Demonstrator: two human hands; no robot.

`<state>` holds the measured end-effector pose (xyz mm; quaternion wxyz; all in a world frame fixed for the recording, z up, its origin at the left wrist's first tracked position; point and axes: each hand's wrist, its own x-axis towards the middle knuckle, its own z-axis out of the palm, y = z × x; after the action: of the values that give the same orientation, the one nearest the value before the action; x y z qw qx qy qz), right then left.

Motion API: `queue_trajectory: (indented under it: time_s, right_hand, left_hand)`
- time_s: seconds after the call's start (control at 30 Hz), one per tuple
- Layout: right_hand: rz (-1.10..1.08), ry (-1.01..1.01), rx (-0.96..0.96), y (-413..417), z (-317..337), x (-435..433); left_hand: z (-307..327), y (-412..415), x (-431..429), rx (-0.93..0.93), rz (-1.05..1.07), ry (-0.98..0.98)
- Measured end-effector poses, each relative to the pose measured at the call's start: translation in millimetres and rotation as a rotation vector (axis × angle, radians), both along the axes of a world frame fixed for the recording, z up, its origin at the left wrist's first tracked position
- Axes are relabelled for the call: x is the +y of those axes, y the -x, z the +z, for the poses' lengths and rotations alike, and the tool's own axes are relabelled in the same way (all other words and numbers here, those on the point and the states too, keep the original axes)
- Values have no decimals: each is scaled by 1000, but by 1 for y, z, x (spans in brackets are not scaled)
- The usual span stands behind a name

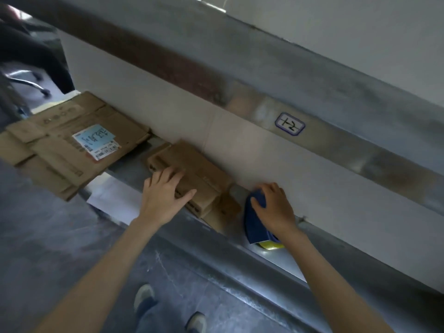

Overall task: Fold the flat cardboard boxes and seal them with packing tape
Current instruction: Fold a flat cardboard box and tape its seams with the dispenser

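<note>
A small folded cardboard box lies on a metal ledge against a white wall panel. My left hand rests on its near side, fingers spread and fairly straight. My right hand grips a blue tape dispenser just right of the box; a yellow tape roll shows at the dispenser's lower end. To the left, several flat cardboard boxes lie stacked, the top one bearing a white and blue shipping label.
A long metal rail with a handwritten sticker runs diagonally above the white panel. An office chair base and a dark garment sit at the upper left. My shoes stand on the grey floor below.
</note>
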<state>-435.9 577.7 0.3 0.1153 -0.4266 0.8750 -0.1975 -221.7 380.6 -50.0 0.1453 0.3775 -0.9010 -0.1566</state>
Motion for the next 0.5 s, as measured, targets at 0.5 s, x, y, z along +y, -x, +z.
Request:
queue_trajectory:
  time_s: [0.5]
  right_hand:
    - [-82,-136,-330,-10,-29,38]
  left_hand:
    - [-13,16,43,-84,26,-27]
